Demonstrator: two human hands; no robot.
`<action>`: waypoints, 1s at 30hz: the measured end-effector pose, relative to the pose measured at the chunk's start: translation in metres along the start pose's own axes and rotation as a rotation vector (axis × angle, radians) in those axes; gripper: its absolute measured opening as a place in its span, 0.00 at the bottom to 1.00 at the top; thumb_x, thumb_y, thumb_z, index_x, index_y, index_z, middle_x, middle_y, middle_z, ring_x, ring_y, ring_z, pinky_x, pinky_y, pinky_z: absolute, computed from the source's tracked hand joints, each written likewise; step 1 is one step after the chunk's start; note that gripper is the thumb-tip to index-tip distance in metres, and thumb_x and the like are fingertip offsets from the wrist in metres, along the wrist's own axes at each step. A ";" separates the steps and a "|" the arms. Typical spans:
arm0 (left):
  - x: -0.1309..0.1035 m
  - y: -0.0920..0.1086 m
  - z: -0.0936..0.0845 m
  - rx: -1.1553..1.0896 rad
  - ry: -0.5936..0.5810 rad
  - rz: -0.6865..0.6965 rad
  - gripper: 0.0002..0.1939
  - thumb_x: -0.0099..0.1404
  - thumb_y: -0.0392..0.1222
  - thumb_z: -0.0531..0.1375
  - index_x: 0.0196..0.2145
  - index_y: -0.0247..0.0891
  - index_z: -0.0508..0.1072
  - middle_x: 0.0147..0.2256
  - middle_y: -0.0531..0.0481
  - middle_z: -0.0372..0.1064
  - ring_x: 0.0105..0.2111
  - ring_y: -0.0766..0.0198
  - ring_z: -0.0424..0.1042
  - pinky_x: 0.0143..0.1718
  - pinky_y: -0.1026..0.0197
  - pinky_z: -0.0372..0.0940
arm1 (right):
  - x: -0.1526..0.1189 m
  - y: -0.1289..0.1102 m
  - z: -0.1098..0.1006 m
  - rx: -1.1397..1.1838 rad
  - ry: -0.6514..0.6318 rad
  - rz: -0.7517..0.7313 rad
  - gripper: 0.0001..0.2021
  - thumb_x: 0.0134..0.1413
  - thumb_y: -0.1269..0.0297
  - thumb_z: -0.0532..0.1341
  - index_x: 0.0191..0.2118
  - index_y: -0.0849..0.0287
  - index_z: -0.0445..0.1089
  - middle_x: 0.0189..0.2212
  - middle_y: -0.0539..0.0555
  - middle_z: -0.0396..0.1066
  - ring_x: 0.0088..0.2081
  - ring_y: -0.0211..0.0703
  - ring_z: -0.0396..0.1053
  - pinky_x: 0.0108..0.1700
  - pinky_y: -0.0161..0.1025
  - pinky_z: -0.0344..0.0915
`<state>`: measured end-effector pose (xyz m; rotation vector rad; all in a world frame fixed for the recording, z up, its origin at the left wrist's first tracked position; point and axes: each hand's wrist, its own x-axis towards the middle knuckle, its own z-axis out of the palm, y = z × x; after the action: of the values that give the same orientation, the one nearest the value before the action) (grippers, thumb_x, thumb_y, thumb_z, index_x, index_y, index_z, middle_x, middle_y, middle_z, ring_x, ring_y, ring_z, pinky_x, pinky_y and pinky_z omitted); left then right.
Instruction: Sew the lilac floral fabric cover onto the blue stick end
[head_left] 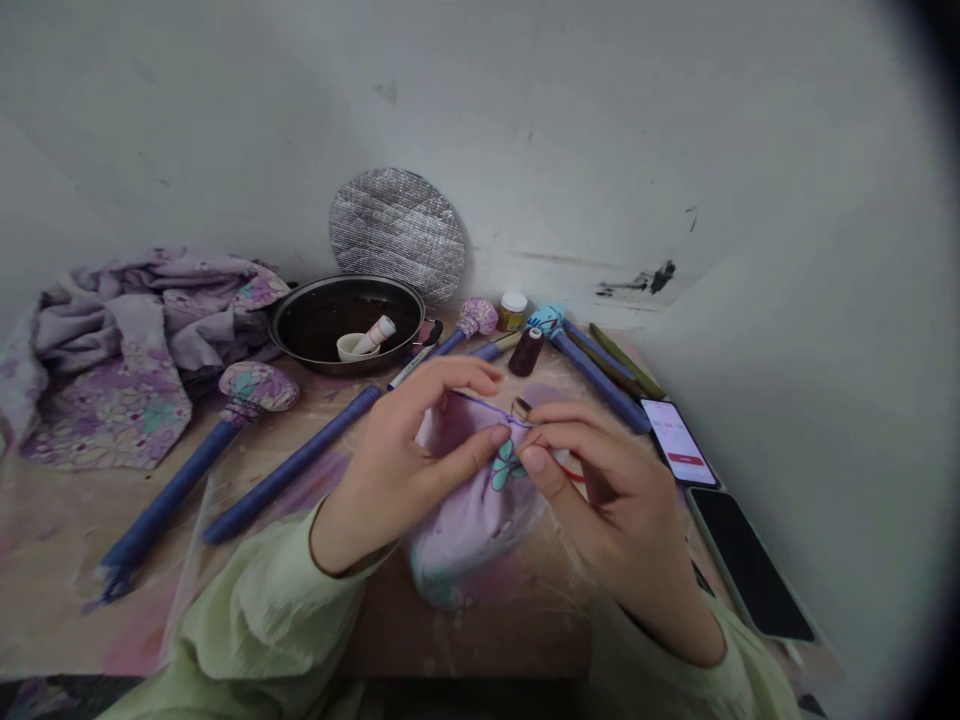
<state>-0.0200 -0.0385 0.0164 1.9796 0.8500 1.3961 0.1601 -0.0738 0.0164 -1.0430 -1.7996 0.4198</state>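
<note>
A piece of lilac floral fabric (pixel 480 510) with a teal flower hangs between my two hands, above the table. My left hand (pixel 412 465) is closed on its upper edge, the thumb pressed on the cloth beside the flower. My right hand (pixel 611 480) pinches the same edge from the other side, thumb and fingertips close to the left thumb. A purple edge or cord (pixel 487 404) runs along the top of the fabric into the right fingertips. Between the hands shows a small dark shiny piece (pixel 520 406); its kind is unclear. Any needle is too small to see.
Behind stand a dark thread spool (pixel 526 353), a small jar (pixel 513 311) and a black pan (pixel 281 340) holding a cup. Blue sticks with cloth heads (pixel 259 388) lie on both sides. Crumpled floral cloth (pixel 112 400) is left; two phones (pixel 750 565) lie right.
</note>
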 end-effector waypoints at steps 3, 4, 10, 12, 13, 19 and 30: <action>-0.006 0.007 -0.002 0.272 0.114 0.151 0.08 0.63 0.34 0.65 0.41 0.41 0.74 0.43 0.49 0.70 0.47 0.59 0.67 0.52 0.54 0.60 | 0.000 0.001 -0.001 -0.047 0.083 0.013 0.04 0.60 0.70 0.61 0.35 0.53 0.72 0.36 0.50 0.74 0.40 0.40 0.73 0.40 0.39 0.68; -0.008 0.010 -0.003 0.324 0.092 0.192 0.08 0.64 0.33 0.64 0.42 0.41 0.75 0.41 0.49 0.70 0.45 0.61 0.68 0.49 0.55 0.61 | 0.000 0.001 -0.002 -0.063 0.108 0.009 0.04 0.60 0.70 0.61 0.35 0.53 0.72 0.37 0.51 0.74 0.40 0.41 0.73 0.41 0.40 0.68; -0.017 0.019 0.002 0.293 -0.132 0.170 0.12 0.68 0.34 0.59 0.50 0.38 0.71 0.46 0.45 0.73 0.47 0.62 0.71 0.49 0.59 0.66 | -0.002 -0.004 -0.003 -0.096 0.137 -0.052 0.06 0.60 0.71 0.61 0.38 0.51 0.70 0.38 0.52 0.74 0.44 0.45 0.73 0.46 0.43 0.69; -0.017 0.019 0.005 0.287 -0.119 0.158 0.13 0.68 0.34 0.59 0.50 0.37 0.70 0.47 0.45 0.73 0.48 0.61 0.71 0.51 0.59 0.65 | -0.003 -0.006 -0.004 -0.079 0.098 -0.045 0.06 0.60 0.70 0.60 0.39 0.51 0.69 0.39 0.52 0.74 0.48 0.46 0.72 0.49 0.44 0.68; -0.016 0.018 0.006 0.283 -0.112 0.156 0.13 0.68 0.35 0.59 0.50 0.37 0.70 0.47 0.45 0.73 0.48 0.61 0.71 0.52 0.59 0.65 | -0.005 -0.007 -0.006 -0.071 0.072 -0.031 0.05 0.61 0.70 0.59 0.39 0.51 0.68 0.40 0.52 0.74 0.50 0.47 0.71 0.51 0.45 0.68; -0.017 0.017 0.005 0.218 -0.048 0.113 0.13 0.69 0.36 0.59 0.52 0.38 0.68 0.46 0.48 0.72 0.47 0.63 0.69 0.52 0.61 0.63 | -0.014 -0.015 -0.020 -0.035 -0.050 0.046 0.06 0.66 0.67 0.53 0.41 0.49 0.64 0.54 0.51 0.71 0.62 0.47 0.63 0.59 0.45 0.64; -0.014 0.013 -0.004 -0.156 -0.091 -0.023 0.19 0.73 0.52 0.52 0.58 0.46 0.67 0.51 0.46 0.64 0.51 0.55 0.63 0.52 0.55 0.61 | 0.003 -0.040 -0.040 -0.288 -0.356 -0.274 0.06 0.62 0.70 0.51 0.35 0.51 0.59 0.60 0.59 0.68 0.64 0.53 0.63 0.59 0.53 0.68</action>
<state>-0.0253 -0.0577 0.0191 1.8936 0.6987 1.3074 0.1757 -0.1003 0.0636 -0.9350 -2.3391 0.1875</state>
